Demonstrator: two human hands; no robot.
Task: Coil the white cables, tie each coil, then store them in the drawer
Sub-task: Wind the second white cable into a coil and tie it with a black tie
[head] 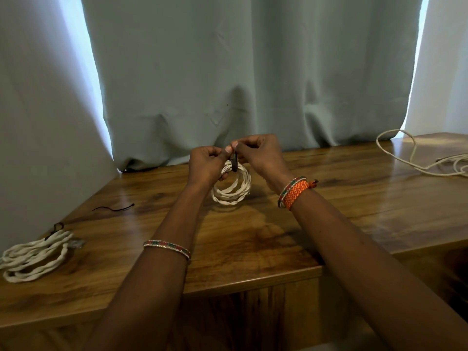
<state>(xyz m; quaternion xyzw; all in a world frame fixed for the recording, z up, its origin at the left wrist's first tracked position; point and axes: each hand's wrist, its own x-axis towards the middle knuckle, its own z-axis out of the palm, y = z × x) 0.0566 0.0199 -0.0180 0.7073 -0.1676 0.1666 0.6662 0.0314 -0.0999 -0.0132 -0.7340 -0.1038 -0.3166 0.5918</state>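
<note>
Two hands are working at one white coil (231, 190), which is hanging between and just below them above the tabletop (253, 239). The left hand (206, 164) is gripping the coil's top, while the right hand (258, 153) is pinching a dark tie (235, 162) wrapped round the gathered strands there. The tying step looks to be in hand; next the tie likely needs cinching tight so the loops hold. A finished, tied coil (35, 257) is lying well to the left of the hands, a spare tie (114, 208) nearer on that side, and a loose cable (415, 158) is sprawling far to their right, not yet coiled.
</note>
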